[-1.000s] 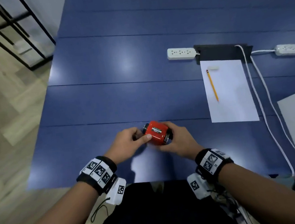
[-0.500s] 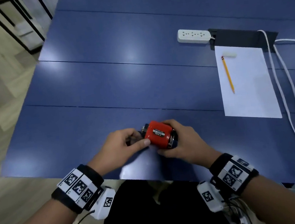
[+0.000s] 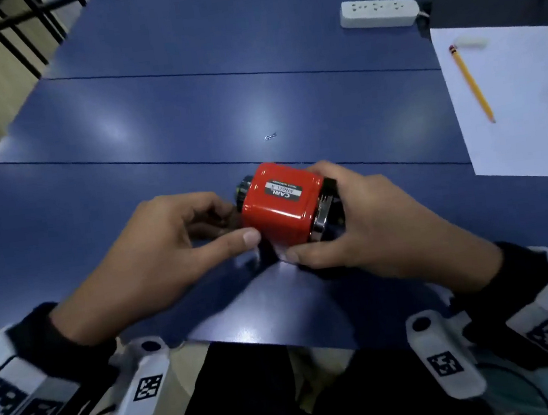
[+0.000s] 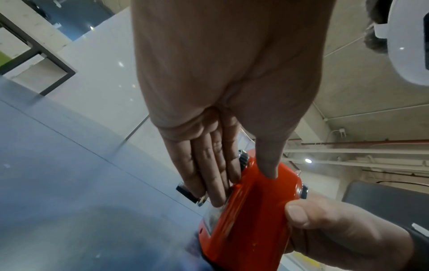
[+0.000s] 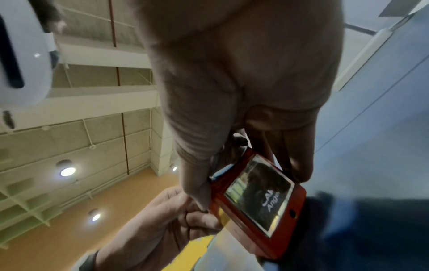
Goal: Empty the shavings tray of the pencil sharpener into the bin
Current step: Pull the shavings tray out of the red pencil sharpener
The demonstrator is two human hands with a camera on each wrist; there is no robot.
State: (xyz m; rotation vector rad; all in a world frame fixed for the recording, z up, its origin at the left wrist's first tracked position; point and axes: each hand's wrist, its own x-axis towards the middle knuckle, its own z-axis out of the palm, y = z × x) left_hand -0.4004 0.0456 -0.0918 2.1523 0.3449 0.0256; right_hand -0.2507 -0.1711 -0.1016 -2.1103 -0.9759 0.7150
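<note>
A red pencil sharpener (image 3: 280, 213) with a black label on top sits between both hands just above the blue table (image 3: 152, 125), near its front edge. My left hand (image 3: 233, 224) pinches its left end, with the thumb on the red front face and the fingers (image 4: 216, 183) against the knobbed metal end. My right hand (image 3: 315, 216) grips the right end, where the chrome crank sits. In the right wrist view the clear shavings tray (image 5: 260, 196) sits closed in the red body (image 5: 285, 231). Its contents look dark and unclear. No bin shows in any view.
At the far right lies a white sheet (image 3: 522, 101) with a yellow pencil (image 3: 471, 83) and a white eraser (image 3: 471, 43) on it. Behind it are a white power strip (image 3: 378, 12) and a black panel (image 3: 489, 5). A black metal frame (image 3: 19, 28) stands on the floor at far left.
The head camera has come closer and shifted left, so the sharpener fills more of the view. Both hands keep their hold on it near the table's front edge.
</note>
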